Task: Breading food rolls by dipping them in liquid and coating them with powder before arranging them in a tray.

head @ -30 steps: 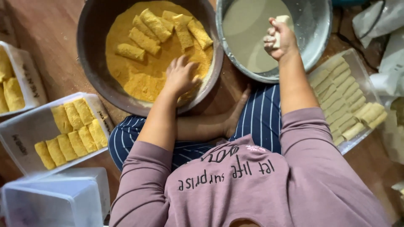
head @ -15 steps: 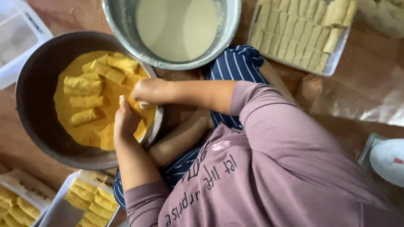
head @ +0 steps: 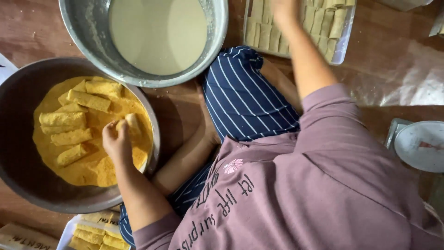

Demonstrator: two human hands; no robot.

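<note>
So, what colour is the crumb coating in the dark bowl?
Yellow-orange, in the dark bowl under the left hand; head view.

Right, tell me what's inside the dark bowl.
The dark bowl holds orange-yellow crumbs and several crumb-coated rolls. The left hand holds one roll over the crumbs. The bowl's bottom under the crumbs is covered, as is anything buried there.

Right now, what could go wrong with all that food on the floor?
The left hand holds a roll over the crumb bowl; crumbs might spill over its rim. The batter bowl sits against the striped knee, so a bump could slosh it. The right hand reaches blurred into the tray.
</note>
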